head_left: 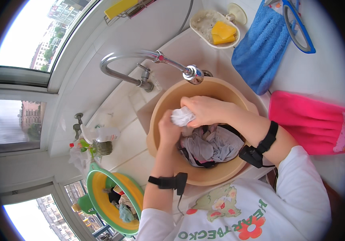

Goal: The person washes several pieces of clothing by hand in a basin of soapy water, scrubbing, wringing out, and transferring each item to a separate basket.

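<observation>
1. Currently, I am grasping a small, crumpled white cloth (182, 116) with both hands: my right hand (200, 110) is curling over its right side, while my left hand (168, 127) is closing around its left, some fingertips hidden.
2. The cloth is hanging above the left part of a round, tan plastic basin (168, 100), over a heap of wet-looking grey and dark garments (212, 144).
3. By my judgement, I am squeezing or rubbing it by hand; whether water is running, I cannot tell.
4. The next move is probably calling for a firm grip from both hands, with a turn of the wrists to press the cloth evenly.
5. The basin's rim is curving beneath both forearms, so I am needing to keep my elbows lifted.
6. A curved chrome faucet (193, 75) is limiting upward movement at the far rim.
7. More room is lying leftward over the pale bench (130, 144), before a green-rimmed yellow basket (93, 184) holding clothes; to the right, a bright pink towel (305, 118) is hanging near my right arm.
</observation>
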Available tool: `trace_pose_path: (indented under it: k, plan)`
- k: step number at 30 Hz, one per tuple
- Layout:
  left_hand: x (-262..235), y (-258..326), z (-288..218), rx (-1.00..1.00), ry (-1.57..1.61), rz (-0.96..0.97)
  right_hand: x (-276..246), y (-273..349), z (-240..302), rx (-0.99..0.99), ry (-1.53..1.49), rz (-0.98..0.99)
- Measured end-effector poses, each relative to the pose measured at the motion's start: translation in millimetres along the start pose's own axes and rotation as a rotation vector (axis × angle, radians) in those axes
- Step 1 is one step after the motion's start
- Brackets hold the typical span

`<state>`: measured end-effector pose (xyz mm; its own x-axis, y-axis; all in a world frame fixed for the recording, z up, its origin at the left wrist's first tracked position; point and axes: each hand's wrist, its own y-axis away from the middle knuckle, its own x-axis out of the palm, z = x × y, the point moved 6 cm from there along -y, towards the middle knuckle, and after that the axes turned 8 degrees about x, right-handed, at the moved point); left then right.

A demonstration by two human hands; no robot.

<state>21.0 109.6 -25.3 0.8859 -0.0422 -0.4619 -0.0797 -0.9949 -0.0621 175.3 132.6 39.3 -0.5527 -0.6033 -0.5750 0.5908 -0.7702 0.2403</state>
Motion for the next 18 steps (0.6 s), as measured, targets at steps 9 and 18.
trace_pose_path:
  k: [9, 18]
  plan:
    - [-52.0, -4.8, -96.5, 0.131, 0.108, -0.144, -40.5, 16.4, 52.2, -0.233, 0.118, -0.389]
    - [32.4, 5.5, -7.6, 0.003, -0.144, 0.174, 49.4, -20.3, -31.4, -0.092, 0.292, -0.29]
